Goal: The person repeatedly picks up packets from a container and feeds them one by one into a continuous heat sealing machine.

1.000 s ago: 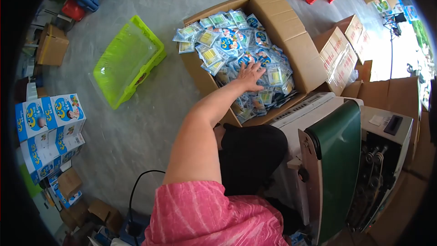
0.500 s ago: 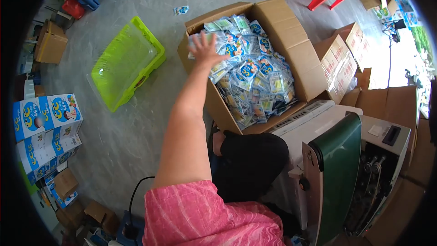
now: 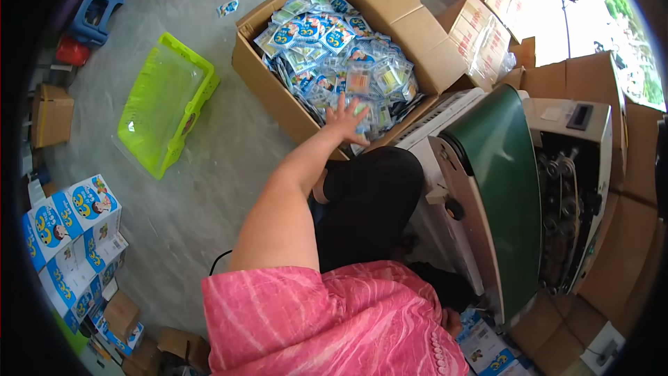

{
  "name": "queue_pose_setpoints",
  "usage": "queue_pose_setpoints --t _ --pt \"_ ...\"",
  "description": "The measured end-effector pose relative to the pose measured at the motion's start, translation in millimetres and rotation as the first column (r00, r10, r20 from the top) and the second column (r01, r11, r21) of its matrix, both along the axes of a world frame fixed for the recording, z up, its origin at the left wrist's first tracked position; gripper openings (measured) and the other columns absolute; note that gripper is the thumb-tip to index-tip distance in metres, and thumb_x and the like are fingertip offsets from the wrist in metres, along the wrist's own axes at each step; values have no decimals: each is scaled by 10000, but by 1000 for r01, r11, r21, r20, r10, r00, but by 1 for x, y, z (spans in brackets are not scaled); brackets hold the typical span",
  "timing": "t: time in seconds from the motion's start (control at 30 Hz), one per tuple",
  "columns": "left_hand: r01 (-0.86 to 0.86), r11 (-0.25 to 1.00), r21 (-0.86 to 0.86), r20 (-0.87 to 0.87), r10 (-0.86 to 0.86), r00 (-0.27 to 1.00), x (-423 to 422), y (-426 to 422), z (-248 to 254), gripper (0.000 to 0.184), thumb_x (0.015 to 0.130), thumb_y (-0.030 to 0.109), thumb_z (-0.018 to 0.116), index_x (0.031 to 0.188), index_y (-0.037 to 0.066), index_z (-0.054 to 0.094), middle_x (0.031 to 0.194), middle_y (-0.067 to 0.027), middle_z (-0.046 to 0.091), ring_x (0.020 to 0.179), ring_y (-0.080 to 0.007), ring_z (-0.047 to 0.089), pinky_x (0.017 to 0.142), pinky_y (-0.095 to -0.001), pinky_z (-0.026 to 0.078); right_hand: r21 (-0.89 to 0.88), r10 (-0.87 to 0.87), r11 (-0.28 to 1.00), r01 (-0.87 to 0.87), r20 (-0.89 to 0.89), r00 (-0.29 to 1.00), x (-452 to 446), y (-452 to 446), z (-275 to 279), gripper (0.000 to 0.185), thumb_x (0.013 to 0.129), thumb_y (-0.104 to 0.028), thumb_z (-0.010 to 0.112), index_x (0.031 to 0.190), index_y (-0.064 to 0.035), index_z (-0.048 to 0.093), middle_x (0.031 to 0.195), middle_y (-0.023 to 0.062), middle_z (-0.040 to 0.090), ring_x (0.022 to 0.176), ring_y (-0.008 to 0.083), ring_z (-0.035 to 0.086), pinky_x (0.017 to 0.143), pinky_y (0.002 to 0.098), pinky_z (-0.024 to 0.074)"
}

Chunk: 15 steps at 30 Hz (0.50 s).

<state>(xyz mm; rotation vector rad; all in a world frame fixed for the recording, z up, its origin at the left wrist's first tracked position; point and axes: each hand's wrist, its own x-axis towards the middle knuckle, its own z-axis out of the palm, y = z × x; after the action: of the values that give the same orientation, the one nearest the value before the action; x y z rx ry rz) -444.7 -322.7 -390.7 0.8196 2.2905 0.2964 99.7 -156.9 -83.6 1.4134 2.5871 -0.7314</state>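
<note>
The big open cardboard box (image 3: 261,76) on the floor (image 3: 229,146) is heaped with small packets (image 3: 337,35), with a wide flap standing at its far right side. Left of it, the lime-green crate (image 3: 210,85) holds a sheet of clear plastic (image 3: 156,104).

Half a second ago the left hand (image 3: 342,120) was over the box's far left part; now it's at the near corner, fingers spread, gripping nothing I can see. A second ago packets overhung the left edge; now they sit inside, and one loose packet (image 3: 227,8) lies on the floor beyond.

They're flat and shiny, some blue-and-white with cartoon print, others see-through with yellowish or orange contents. Skin beside the pink shirt (image 3: 334,320) may be the right hand (image 3: 452,322); I can't tell how its fingers stand.
</note>
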Motion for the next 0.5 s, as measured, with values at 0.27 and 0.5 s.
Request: queue_pose_setpoints --t 0.27,0.5 --pt "-94 985 144 -312 136 940 18 5 38 766 683 543 704 1360 283 453 1523 -115 208 1379 -420 173 1022 -704 158 22 -417 903 429 -191 888 48 -16 -20 245 923 -212 581 820 11 592 665 12 473 650 110 438 576 286 394" --pt "-192 604 773 -195 514 835 6 -40 36 446 888 273 619 1205 -28 531 1078 -168 611 982 -282 576 920 -389 424 13 -646 714 700 -374 666 118 -49 -52 328 938 -260 559 702 -32 577 595 -29 454 535 55 383 479 251 322"
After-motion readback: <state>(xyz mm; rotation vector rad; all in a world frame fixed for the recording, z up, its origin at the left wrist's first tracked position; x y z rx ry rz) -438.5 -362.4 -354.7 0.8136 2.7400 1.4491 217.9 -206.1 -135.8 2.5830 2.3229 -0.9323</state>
